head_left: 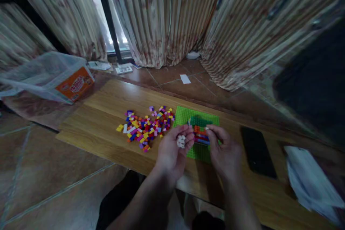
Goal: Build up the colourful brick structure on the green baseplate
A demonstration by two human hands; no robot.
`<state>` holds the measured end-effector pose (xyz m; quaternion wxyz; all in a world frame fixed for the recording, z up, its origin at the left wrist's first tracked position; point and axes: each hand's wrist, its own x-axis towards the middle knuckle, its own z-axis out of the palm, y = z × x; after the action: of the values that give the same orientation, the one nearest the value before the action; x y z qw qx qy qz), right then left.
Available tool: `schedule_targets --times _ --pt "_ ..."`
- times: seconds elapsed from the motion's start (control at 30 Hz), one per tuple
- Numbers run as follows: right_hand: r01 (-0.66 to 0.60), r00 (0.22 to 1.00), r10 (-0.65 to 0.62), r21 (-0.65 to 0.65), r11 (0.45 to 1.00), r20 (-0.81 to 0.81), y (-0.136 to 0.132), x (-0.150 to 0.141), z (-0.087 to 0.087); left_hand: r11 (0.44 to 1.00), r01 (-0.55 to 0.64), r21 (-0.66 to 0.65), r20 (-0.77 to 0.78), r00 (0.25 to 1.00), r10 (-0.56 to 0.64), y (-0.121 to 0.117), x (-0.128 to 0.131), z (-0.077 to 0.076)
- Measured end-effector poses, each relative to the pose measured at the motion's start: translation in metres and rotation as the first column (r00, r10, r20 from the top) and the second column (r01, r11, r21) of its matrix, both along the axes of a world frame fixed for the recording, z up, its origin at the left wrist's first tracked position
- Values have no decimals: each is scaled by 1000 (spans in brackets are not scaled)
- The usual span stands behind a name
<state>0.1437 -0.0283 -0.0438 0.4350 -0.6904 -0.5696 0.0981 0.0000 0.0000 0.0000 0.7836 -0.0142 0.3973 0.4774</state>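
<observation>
Several small white toy bricks [181, 141] lie in the cupped palm of my left hand [172, 147], its fingers curled around them. My right hand [225, 149] pinches a tiny white piece, which looks like one more brick, between thumb and forefinger. Both hands hover over a green studded baseplate [183, 112]. On the plate, between my hands, stands a build of dark green, orange, red and blue bricks [201, 133], partly hidden by my fingers. To the left of the plate spreads a loose pile of many-coloured bricks [145, 127].
The wooden table [107, 100] carries a black phone [258, 151] and a blurred white plastic packet [309, 176] on the right. A clear plastic bin [48, 73] with an orange label stands beyond the left end. Striped curtains [161, 18] hang behind; white paper [185, 79] lies on the tiles.
</observation>
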Motion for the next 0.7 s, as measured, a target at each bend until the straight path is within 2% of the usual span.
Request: schedule_targets --times 0.13,0.2,0.3,0.53,0.7 --pt "-85 990 74 83 993 123 16 -11 0 999 -32 10 10 999 32 2 -5 0" --pt "-90 982 68 122 988 174 22 -14 -3 999 -37 23 15 999 36 3 -8 0" --pt "-75 979 52 110 991 195 28 -17 -10 999 -35 39 19 999 35 3 -11 0" --pt "46 996 -49 37 998 76 30 -22 -16 999 -51 -14 21 998 52 5 -18 5" --pt "105 994 -106 38 994 14 33 -26 -15 998 -55 -21 11 998 55 6 -20 7"
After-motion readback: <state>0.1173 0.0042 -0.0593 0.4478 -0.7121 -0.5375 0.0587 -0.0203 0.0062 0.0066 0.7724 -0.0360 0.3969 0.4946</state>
